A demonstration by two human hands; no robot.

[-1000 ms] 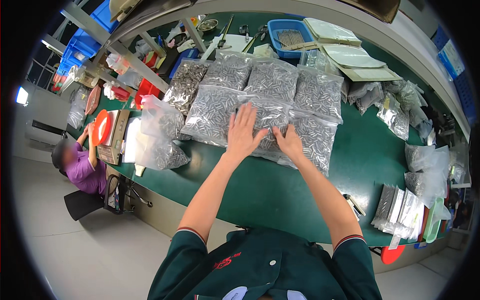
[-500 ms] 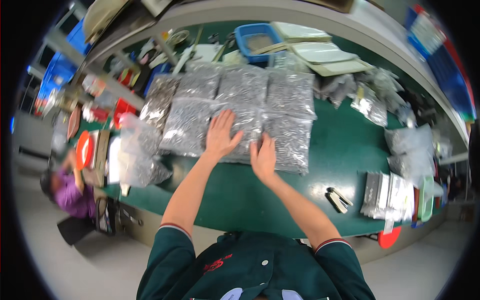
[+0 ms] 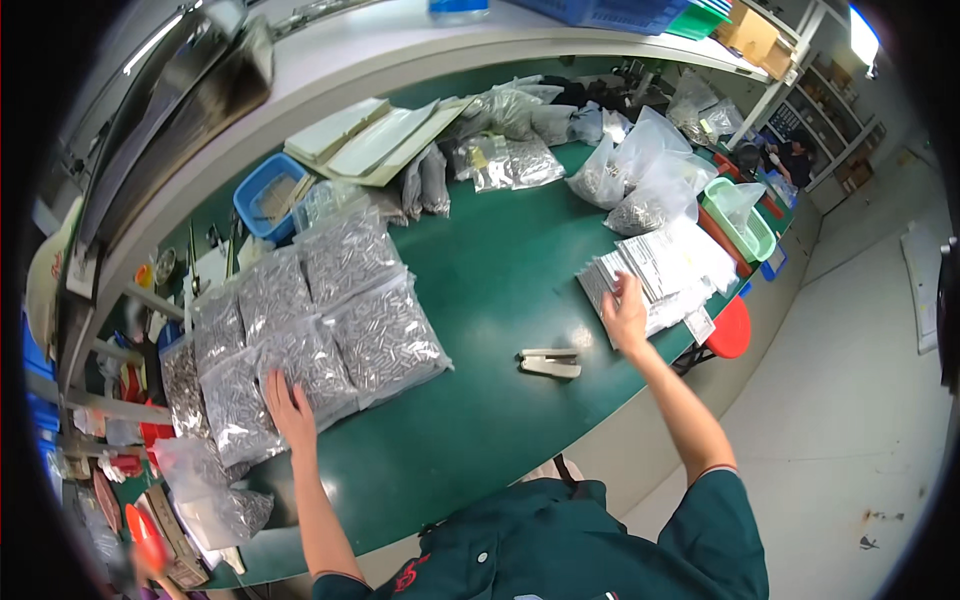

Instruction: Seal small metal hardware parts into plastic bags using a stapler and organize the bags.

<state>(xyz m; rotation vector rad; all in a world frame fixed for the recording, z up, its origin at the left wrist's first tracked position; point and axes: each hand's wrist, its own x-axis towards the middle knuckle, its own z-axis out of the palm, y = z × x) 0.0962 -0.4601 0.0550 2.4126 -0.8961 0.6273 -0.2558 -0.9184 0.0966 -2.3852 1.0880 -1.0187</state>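
Clear bags packed with small silvery metal pins (image 3: pixel 385 335) lie flat in rows at the left of the green table. On one front bag (image 3: pixel 305 360) rests my left hand (image 3: pixel 291 408), open, its fingers stretched out on the plastic. My right hand (image 3: pixel 627 318) is at the near left side of a stack of flat packets with white labels (image 3: pixel 660 262). Its fingers are apart and nothing shows between them; whether they touch the stack I cannot tell. Between my hands, near the front edge, lies a cream stapler (image 3: pixel 550 362).
A blue basin (image 3: pixel 268 195) and white folders (image 3: pixel 375 140) stand along the back. Beyond the stack are bulging clear bags (image 3: pixel 640 185) and a light green basket (image 3: pixel 740 222). A shelf (image 3: pixel 400 52) overhangs the table, and a red stool (image 3: pixel 727 328) is at right.
My view has swung to the right. My right hand has left the bags of pins and reached the stack of labelled packets, while my left hand stays on the bags.
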